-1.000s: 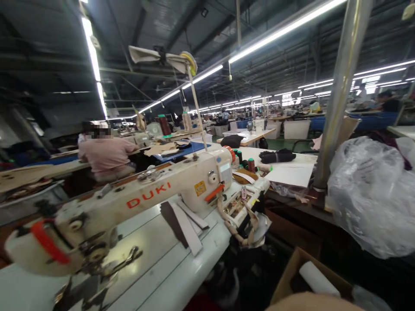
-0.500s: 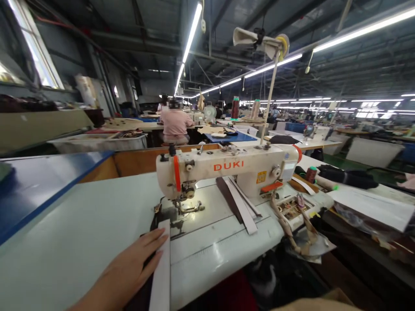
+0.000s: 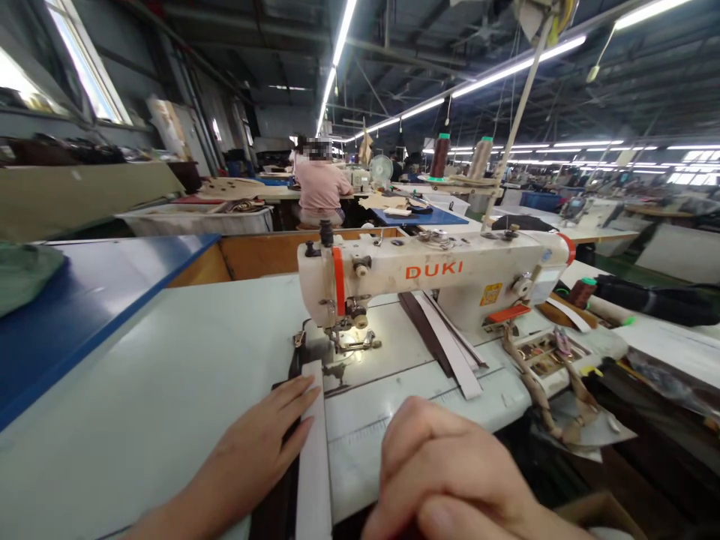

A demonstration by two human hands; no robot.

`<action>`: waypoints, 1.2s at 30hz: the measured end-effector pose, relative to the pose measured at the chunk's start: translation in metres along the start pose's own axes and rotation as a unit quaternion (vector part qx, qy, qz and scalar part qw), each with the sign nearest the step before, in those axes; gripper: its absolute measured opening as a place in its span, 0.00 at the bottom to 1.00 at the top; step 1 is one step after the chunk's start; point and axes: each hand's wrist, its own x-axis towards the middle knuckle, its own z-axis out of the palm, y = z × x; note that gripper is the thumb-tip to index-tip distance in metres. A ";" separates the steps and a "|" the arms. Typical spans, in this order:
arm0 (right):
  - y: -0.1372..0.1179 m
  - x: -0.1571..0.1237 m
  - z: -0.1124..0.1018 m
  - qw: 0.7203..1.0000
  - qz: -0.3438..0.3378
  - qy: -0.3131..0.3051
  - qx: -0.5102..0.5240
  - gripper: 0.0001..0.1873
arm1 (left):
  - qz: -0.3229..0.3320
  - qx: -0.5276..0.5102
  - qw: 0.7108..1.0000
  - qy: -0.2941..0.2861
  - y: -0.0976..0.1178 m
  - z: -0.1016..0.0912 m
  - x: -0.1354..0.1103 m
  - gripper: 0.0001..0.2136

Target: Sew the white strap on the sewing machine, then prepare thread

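My left hand [image 3: 259, 448] lies flat with its fingers stretched out on a dark strip [image 3: 281, 480] beside a long pale strip [image 3: 313, 457], on the white sewing table [image 3: 169, 375]. The strips run toward the needle of the cream DUKI sewing machine [image 3: 433, 277]. My right hand [image 3: 450, 480] is close to the camera at the table's front edge, its fingers curled into a fist; what it holds, if anything, is hidden.
More dark and pale strips [image 3: 450, 345] lie under the machine's arm. A small parts tray [image 3: 540, 352] and thread spools [image 3: 582, 291] sit to the right. A blue-topped table [image 3: 84, 300] stands left. A person in a pink shirt [image 3: 320, 187] sits at a station behind.
The view swung left and down from the machine's right side to its needle. My left hand came into view on the strips, then my right fist rose into view at the front.
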 end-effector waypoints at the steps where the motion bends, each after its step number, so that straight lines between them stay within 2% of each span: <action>1: 0.014 0.003 0.012 0.999 -0.028 0.023 0.019 0.15 | 0.002 0.002 1.000 -0.001 0.000 -0.001 0.000 0.20; 2: 0.030 0.003 0.025 1.000 -0.025 0.015 -0.003 0.13 | 0.006 0.005 1.000 -0.002 0.001 -0.002 0.001 0.21; 3: 0.047 0.000 0.037 0.998 -0.023 -0.021 -0.048 0.13 | 0.010 0.009 1.000 -0.001 0.001 -0.002 0.001 0.21; 5: 0.079 -0.011 0.059 0.981 -0.060 -0.114 -0.144 0.18 | 0.017 0.012 1.000 -0.004 0.001 -0.003 0.001 0.21; 6: 0.090 -0.016 0.067 0.970 -0.071 -0.138 -0.185 0.21 | 0.020 0.012 1.000 -0.006 0.001 -0.003 0.001 0.20; 9: 0.106 -0.024 0.079 0.947 -0.105 -0.165 -0.256 0.26 | 0.033 0.014 0.999 -0.016 -0.002 -0.002 -0.002 0.20; 12: 0.105 -0.017 0.085 0.940 -0.134 -0.158 -0.270 0.29 | 0.057 0.019 0.998 -0.026 -0.004 0.000 -0.004 0.21; 15: 0.103 -0.008 0.092 0.954 -0.139 -0.122 -0.237 0.24 | 0.078 0.020 0.996 -0.041 -0.005 -0.003 -0.006 0.22; 18: 0.101 -0.004 0.097 0.975 -0.125 -0.060 -0.171 0.17 | 0.046 0.020 0.997 -0.066 -0.003 -0.011 -0.004 0.21; 20: 0.099 -0.002 0.098 0.984 -0.116 -0.029 -0.135 0.16 | 0.019 0.015 0.995 -0.095 -0.003 -0.017 -0.002 0.22; 24: 0.094 0.001 0.097 0.991 -0.093 -0.003 -0.099 0.17 | 0.021 -0.009 0.989 -0.147 -0.005 -0.030 0.002 0.26; 29: 0.093 0.005 0.092 0.991 -0.067 -0.024 -0.116 0.16 | 0.044 -0.021 0.987 -0.155 -0.010 -0.036 0.004 0.26; 36: 0.094 0.005 0.087 0.988 -0.058 -0.069 -0.123 0.16 | 0.162 0.067 0.980 -0.091 -0.014 -0.030 0.012 0.19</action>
